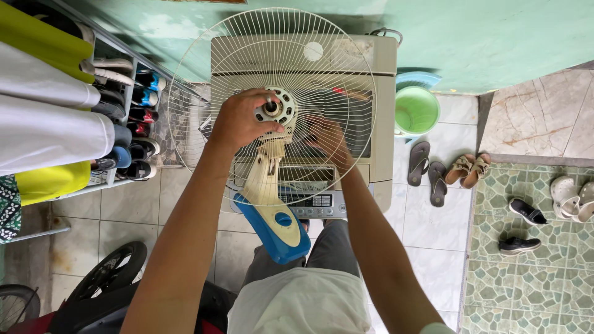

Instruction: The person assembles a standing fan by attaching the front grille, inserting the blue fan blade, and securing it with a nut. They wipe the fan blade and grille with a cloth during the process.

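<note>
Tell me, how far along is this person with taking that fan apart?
Already done, it seems: no front grille or blades show; only the rear wire grille sits on the fan. In hand: the left hand grips the hub at the motor shaft, while the right hand steadies the grille from behind. Left: the rear grille is not yet off, and the fan rests on the washing machine.

A pale green wall [495, 37] rises over a white tiled floor [427, 229], with a shoe rack [127, 93] at left and sandals [427, 170] scattered right.
</note>
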